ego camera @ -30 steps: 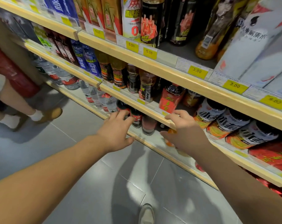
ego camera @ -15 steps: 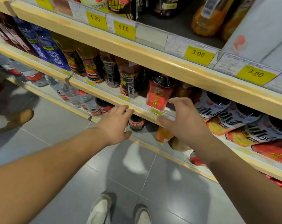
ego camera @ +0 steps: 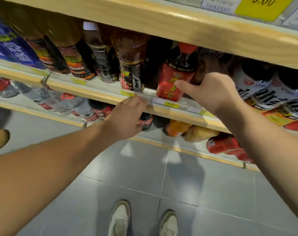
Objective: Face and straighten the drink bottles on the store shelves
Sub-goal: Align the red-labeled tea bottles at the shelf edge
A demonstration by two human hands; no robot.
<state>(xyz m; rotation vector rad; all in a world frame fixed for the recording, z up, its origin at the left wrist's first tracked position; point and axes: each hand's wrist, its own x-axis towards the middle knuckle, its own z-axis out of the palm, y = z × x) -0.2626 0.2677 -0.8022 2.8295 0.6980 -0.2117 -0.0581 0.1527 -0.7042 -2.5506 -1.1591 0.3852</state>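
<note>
Up from the shelf edge, right hand (ego camera: 211,92) now grips red-labelled bottle (ego camera: 174,82) for facing; left hand (ego camera: 126,118) rests loosely open, empty, on the shelf lip (ego camera: 100,96).

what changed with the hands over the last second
The right hand rose from the shelf edge to the red-label bottle; its thumb now lies against the label and its fingers reach around the far side. The left hand shifted slightly, fingers now touching the price strip on that edge. The view moved closer to the shelves. The bottles themselves show no clear shift, and the left hand holds nothing.
</note>
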